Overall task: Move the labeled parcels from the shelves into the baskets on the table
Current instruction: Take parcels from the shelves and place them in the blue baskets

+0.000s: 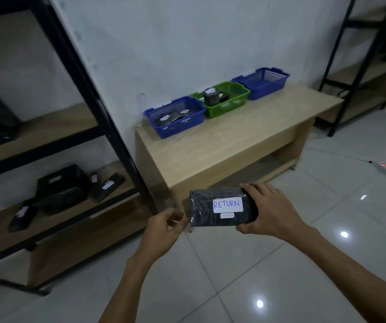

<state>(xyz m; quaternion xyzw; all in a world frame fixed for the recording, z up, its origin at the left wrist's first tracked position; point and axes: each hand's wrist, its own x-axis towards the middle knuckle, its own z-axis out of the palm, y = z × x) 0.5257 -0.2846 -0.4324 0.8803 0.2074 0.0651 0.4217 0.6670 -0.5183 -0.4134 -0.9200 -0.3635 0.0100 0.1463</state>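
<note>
1. Holding parcel (222, 207) mid-air before the table (245, 136), short of the baskets (224, 108): my right hand (266, 210) wraps its right end, left hand (164, 226) pinches the left wrap edge.
2. Judging it light, fairly stiff, film slippery (grip the ends, not loose wrap).
3. Black, flat, glossy; white label (227, 204) reads "RETURN".

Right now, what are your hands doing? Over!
Right hand grips RETURN parcel; left hand pinches its edge. Parcel short of table. Baskets ahead, nothing in the way.

Left hand (164, 226), right hand (270, 212), both curled.
</note>
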